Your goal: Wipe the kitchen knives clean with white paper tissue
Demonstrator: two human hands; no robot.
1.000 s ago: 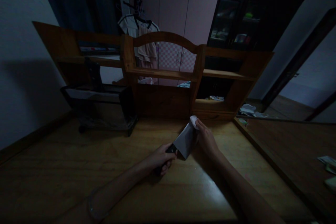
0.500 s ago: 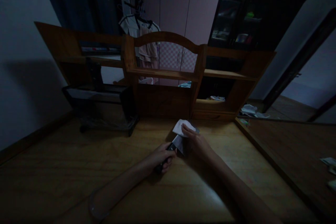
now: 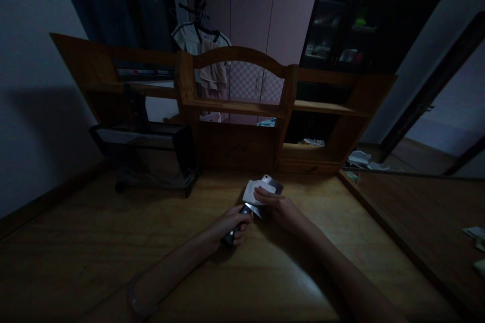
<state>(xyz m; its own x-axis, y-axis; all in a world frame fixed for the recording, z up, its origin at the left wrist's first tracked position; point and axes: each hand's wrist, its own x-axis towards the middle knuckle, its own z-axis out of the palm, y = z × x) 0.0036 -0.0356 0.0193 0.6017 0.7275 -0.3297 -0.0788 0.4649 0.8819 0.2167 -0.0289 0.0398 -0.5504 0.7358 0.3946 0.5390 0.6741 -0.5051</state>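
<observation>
My left hand (image 3: 232, 223) is closed round the dark handle of a cleaver (image 3: 273, 185), whose broad metal blade points away from me over the wooden desk (image 3: 113, 242). My right hand (image 3: 279, 207) presses a white tissue (image 3: 253, 191) against the blade near the handle, fingers curled on it. The tissue covers much of the blade; only its far corner shows. A clear bangle sits on my left forearm.
A wooden shelf unit (image 3: 235, 106) stands along the desk's back edge. A dark rack (image 3: 147, 151) sits at the back left. A second wooden surface (image 3: 428, 217) adjoins on the right, with papers (image 3: 475, 234) at its far edge.
My right hand with the tissue has slid along the blade from its far tip back toward the handle. The blade has turned flatter and now shows less. My left hand stayed on the handle.
</observation>
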